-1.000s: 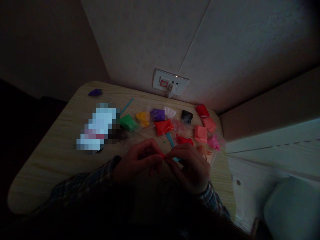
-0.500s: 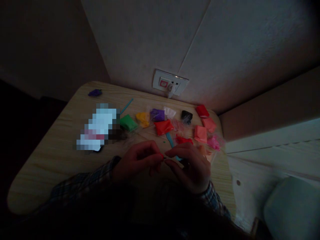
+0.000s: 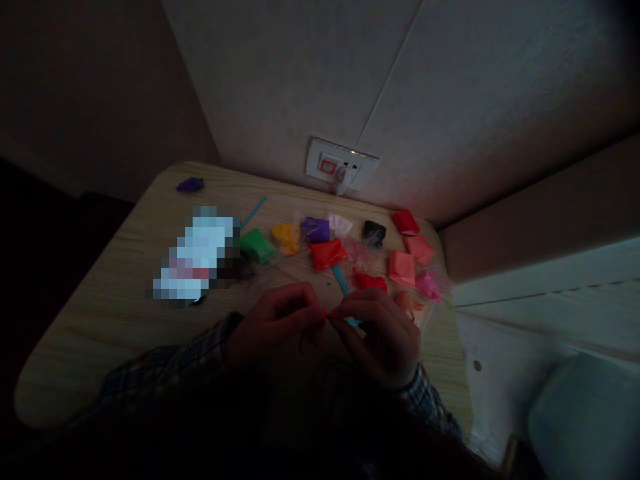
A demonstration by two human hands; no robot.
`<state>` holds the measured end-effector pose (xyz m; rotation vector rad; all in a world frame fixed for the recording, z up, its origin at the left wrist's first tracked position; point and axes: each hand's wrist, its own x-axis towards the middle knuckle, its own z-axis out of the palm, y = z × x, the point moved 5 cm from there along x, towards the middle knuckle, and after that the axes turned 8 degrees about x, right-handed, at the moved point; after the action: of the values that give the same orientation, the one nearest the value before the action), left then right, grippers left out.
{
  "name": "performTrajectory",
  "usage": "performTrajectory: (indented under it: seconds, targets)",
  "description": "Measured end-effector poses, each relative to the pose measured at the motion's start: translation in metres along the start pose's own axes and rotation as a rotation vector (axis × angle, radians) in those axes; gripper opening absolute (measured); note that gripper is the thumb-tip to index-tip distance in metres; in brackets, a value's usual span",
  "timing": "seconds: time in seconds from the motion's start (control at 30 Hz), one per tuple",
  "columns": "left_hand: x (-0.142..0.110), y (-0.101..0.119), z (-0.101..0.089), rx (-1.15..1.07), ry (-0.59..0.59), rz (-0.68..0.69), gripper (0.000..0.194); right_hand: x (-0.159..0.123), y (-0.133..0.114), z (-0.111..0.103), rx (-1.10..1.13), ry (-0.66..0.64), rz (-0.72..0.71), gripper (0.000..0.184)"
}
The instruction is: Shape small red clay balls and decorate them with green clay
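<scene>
Hands (image 3: 275, 325) tight on a small red piece (image 3: 325, 313) above wooden table (image 3: 110, 273), dim wall (image 3: 280, 80) beyond

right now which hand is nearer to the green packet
Left. The left hand is on the near side of the green packet; the right hand is farther off, across to its right.

tiny red piece (image 3: 325, 313) here, bright against pretty dim light; only small bit pokes out, so full shape hard to tell; left end pinched in fingertips of left hand (image 3: 277, 323); right end meets fingertips of right hand (image 3: 383, 330), those closed up right against it; sits roughly midway left to right, over near part of table (image 3: 105, 320)
</scene>
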<state>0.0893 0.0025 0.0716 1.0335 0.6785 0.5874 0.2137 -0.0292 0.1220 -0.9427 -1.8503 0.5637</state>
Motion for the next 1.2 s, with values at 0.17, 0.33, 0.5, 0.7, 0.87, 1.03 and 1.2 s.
performTrajectory:
  seconds: [0.17, 0.33, 0.5, 0.7, 0.87, 1.03, 1.2]
  targets:
    - [-0.0007, 0.0010, 0.0011, -0.010, 0.001, 0.014, 0.039, -0.0003, -0.0001, 0.0002, -0.024, 0.001, -0.001, 0.015]
    - [0.0001, -0.0018, 0.0028, -0.018, -0.022, -0.002, 0.038, -0.0015, 0.0024, 0.0001, -0.013, 0.001, -0.001, 0.014]
    - [0.0008, -0.0040, 0.0047, -0.071, -0.091, 0.031, 0.037, -0.0014, 0.0047, -0.0034, -0.025, 0.027, 0.036, 0.014]
    - [0.0005, -0.0015, 0.0024, -0.024, -0.054, 0.016, 0.027, 0.0013, 0.0034, -0.0052, -0.018, 0.034, 0.040, 0.012]
    - [0.0007, 0.0022, 0.0027, 0.022, -0.050, 0.029, 0.027, 0.0013, 0.0045, -0.0058, 0.012, 0.055, 0.062, 0.012]
    - [-0.0004, 0.0010, 0.0022, 0.033, -0.030, 0.023, 0.027, 0.0004, 0.0046, -0.0059, 0.025, 0.042, 0.060, 0.012]
    - [-0.0005, 0.0008, 0.0030, 0.015, -0.036, 0.020, 0.026, 0.0001, 0.0035, -0.0064, 0.009, 0.048, 0.049, 0.013]
